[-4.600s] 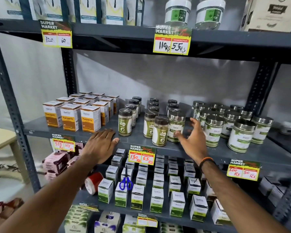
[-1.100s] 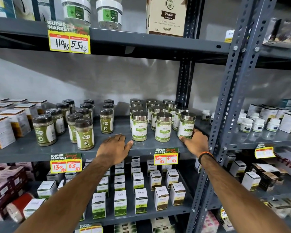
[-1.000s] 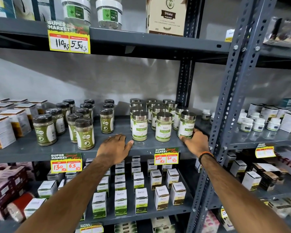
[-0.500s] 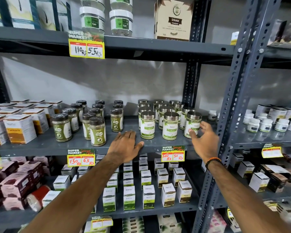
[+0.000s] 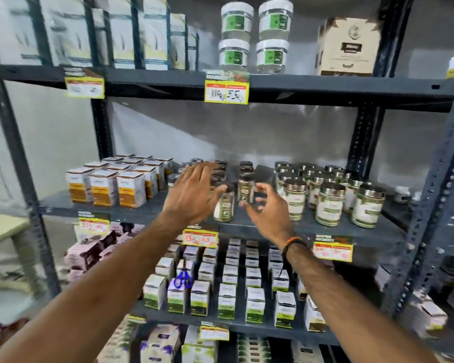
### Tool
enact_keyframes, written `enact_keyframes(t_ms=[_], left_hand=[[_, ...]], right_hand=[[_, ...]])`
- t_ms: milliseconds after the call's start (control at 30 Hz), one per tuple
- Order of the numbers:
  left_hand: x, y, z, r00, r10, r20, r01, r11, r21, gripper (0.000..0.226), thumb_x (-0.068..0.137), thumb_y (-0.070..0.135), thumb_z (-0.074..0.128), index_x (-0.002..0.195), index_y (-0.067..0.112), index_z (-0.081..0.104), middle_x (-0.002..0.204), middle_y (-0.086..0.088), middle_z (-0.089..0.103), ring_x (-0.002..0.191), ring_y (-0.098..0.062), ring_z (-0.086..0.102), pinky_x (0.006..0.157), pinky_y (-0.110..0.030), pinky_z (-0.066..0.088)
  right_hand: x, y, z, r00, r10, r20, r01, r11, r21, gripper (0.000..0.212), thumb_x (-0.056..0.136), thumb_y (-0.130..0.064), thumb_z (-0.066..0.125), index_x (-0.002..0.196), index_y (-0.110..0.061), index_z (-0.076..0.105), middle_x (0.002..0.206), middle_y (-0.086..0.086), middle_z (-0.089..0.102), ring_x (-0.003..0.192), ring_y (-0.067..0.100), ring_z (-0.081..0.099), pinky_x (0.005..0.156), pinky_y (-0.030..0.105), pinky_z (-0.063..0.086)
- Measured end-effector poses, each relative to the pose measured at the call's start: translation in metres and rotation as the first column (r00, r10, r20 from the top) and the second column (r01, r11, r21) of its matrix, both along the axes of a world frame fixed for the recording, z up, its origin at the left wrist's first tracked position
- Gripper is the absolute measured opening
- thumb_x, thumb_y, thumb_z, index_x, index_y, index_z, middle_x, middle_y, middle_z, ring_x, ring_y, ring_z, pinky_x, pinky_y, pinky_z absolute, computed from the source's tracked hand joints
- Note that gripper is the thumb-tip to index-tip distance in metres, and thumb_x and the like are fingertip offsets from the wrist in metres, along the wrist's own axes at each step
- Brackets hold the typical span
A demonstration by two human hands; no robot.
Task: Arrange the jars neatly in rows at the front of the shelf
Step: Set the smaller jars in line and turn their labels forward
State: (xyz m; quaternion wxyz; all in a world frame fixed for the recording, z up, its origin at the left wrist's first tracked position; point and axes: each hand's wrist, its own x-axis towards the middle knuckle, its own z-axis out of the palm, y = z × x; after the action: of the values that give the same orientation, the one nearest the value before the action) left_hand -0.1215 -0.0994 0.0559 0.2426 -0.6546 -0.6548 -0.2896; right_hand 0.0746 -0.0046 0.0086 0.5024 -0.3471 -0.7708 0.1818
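Small dark-lidded green jars [image 5: 224,204] stand in a loose cluster on the grey middle shelf [image 5: 152,212]. My left hand [image 5: 193,195] is spread open in front of the cluster, hiding several jars, its fingers close to the front jar. My right hand [image 5: 266,209] is open just right of that jar, fingers curled toward a second dark-lidded jar [image 5: 246,188]. Neither hand grips a jar. Larger silver-lidded jars [image 5: 328,204] stand in rows to the right. The frame is motion-blurred.
Orange-and-white boxes [image 5: 104,188] stand at the left of the same shelf. Clear gel tubs [image 5: 254,35] sit on the shelf above. Small green-and-white boxes [image 5: 228,292] and blue scissors [image 5: 182,279] fill the shelf below. A steel upright [image 5: 430,205] stands at right.
The view has swung left. Both hands left the silver-lidded jars and the shelf edge, rising and moving left to the dark-lidded jars.
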Motion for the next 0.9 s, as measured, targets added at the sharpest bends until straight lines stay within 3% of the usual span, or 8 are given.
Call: enact_keyframes(t_ms=[167, 300, 400, 633, 767, 900], left_hand=[[-0.086, -0.018, -0.028, 0.98, 0.172, 0.096, -0.164, 0.983, -0.079, 0.068, 0.101, 0.057, 0.038, 0.15, 0.008, 0.036, 0.151, -0.02, 0.049, 0.14, -0.038, 0.044, 0.112, -0.054, 0.041], [-0.132, -0.008, -0.058, 0.963, 0.233, 0.136, -0.198, 0.953, -0.232, 0.078, 0.101, 0.065, 0.035, 0.151, 0.005, 0.035, 0.15, -0.021, 0.049, 0.141, -0.038, 0.044, 0.112, -0.053, 0.042], [-0.146, 0.006, -0.077, 0.962, 0.228, 0.152, -0.172, 0.935, -0.311, 0.085, 0.098, 0.071, 0.03, 0.153, 0.007, 0.033, 0.156, -0.018, 0.044, 0.145, -0.036, 0.04, 0.114, -0.053, 0.041], [-0.159, 0.031, -0.105, 0.972, 0.222, 0.071, -0.185, 0.921, -0.344, 0.093, 0.092, 0.078, 0.008, 0.146, 0.013, 0.047, 0.149, -0.014, 0.056, 0.135, -0.032, 0.052, 0.111, -0.048, 0.043], [-0.162, 0.034, -0.109, 0.975, 0.219, 0.039, -0.193, 0.92, -0.34, 0.09, 0.095, 0.075, 0.01, 0.147, 0.012, 0.048, 0.15, -0.014, 0.055, 0.136, -0.033, 0.052, 0.114, -0.048, 0.04], [-0.162, 0.035, -0.11, 0.975, 0.221, 0.016, -0.203, 0.92, -0.334, 0.091, 0.095, 0.074, 0.01, 0.149, 0.011, 0.047, 0.152, -0.015, 0.053, 0.139, -0.031, 0.05, 0.116, -0.047, 0.037]], right_hand=[[-0.049, 0.002, -0.018, 1.0, -0.01, 0.019, 0.012, 0.996, -0.092, 0.094, 0.077, -0.055, 0.081, 0.151, -0.018, 0.037, 0.153, 0.005, 0.045, 0.135, 0.022, 0.048, 0.111, 0.046, 0.044], [-0.062, 0.012, -0.033, 0.998, -0.041, 0.055, 0.048, 0.988, -0.147, 0.11, 0.071, -0.059, 0.083, 0.156, -0.019, 0.026, 0.161, 0.005, 0.035, 0.142, 0.023, 0.041, 0.114, 0.044, 0.04], [-0.068, 0.02, -0.041, 0.996, -0.047, 0.077, 0.06, 0.982, -0.179, 0.113, 0.07, -0.057, 0.086, 0.156, -0.015, 0.025, 0.16, 0.006, 0.038, 0.142, 0.023, 0.042, 0.114, 0.042, 0.039], [-0.072, 0.032, -0.044, 0.993, -0.034, 0.115, 0.055, 0.982, -0.178, 0.083, 0.075, -0.05, 0.085, 0.142, -0.02, 0.046, 0.124, -0.009, 0.066, 0.104, 0.007, 0.063, 0.084, 0.019, 0.05], [-0.068, 0.031, -0.039, 0.99, -0.044, 0.131, 0.067, 0.982, -0.178, 0.069, 0.076, -0.047, 0.085, 0.133, -0.022, 0.055, 0.109, -0.011, 0.071, 0.091, 0.0, 0.065, 0.073, 0.01, 0.05], [-0.055, 0.04, -0.036, 0.985, -0.109, 0.132, 0.129, 0.98, -0.153, 0.061, 0.075, -0.044, 0.087, 0.124, -0.021, 0.06, 0.103, -0.012, 0.072, 0.088, 0.0, 0.068, 0.077, 0.018, 0.056]])
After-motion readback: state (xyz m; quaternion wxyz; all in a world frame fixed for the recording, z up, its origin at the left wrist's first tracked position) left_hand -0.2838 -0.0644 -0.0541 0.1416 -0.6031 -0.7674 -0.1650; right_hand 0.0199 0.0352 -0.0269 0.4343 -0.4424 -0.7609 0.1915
